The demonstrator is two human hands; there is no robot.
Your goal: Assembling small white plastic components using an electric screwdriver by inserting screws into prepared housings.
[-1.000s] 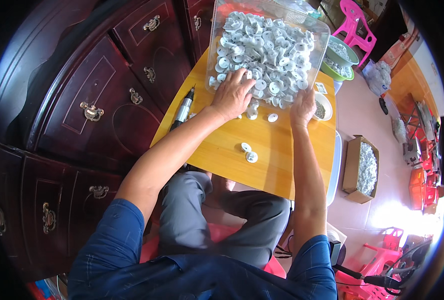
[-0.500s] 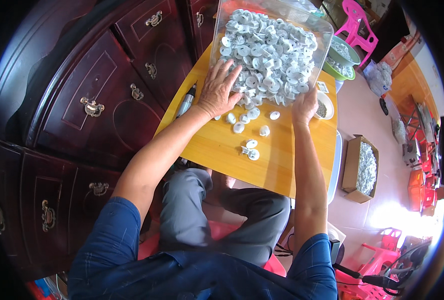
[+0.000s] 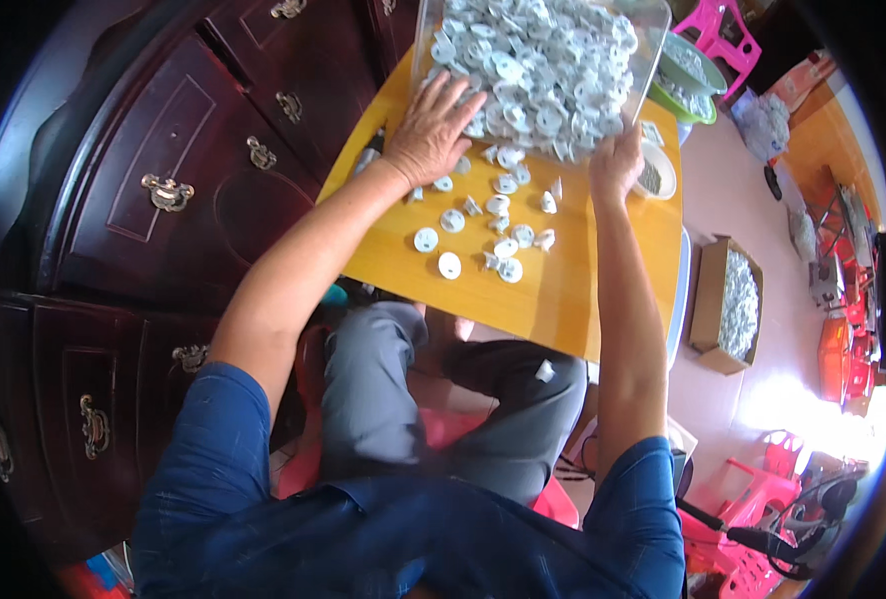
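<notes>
A clear plastic tub [image 3: 653,62] full of small white round plastic parts [image 3: 543,75] stands at the far side of the yellow wooden table [image 3: 553,309]. My right hand [image 3: 616,165] is closed on the tub's near right corner. With fingers spread, my left hand [image 3: 431,130] lies against the parts at the tub's near left. Several loose parts [image 3: 451,221] are scattered over the table between my forearms. One small white piece [image 3: 545,371] shows over my right thigh, resting or falling, I cannot tell.
Right of my right hand is a white bowl [image 3: 666,178] of small greyish bits. A grey cylindrical tool [image 3: 367,158] lies partly behind my left wrist. Dark drawers [image 3: 143,200] border the left. On the floor at right stands a cardboard box [image 3: 708,314] of white parts.
More white parts have spilled onto the table toward me. A white piece has appeared over my right thigh. Both hands keep their places at the tub, which sits higher in view.
</notes>
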